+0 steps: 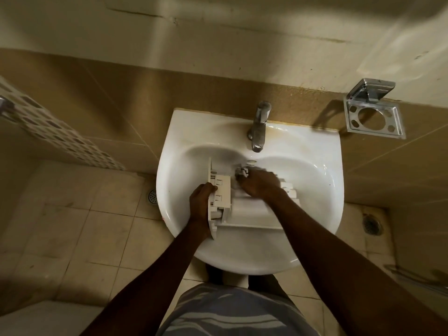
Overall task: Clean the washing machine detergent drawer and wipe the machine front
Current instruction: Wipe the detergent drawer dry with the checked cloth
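Observation:
A white plastic detergent drawer [244, 210] lies inside the white wash basin [312, 180], its front panel turned to the left. My left hand [201, 202] grips that front panel end. My right hand [260, 183] rests over the drawer's far part, fingers closed on a small grey-white piece [242, 172] that is blurred; what it is I cannot tell. No water is seen running from the tap [259, 127].
A chrome holder [374, 115] is fixed to the tan tiled wall at the right of the basin. Floor drains sit at the left [152, 196] and right [371, 224] of the basin. A patterned wall edge runs at the far left.

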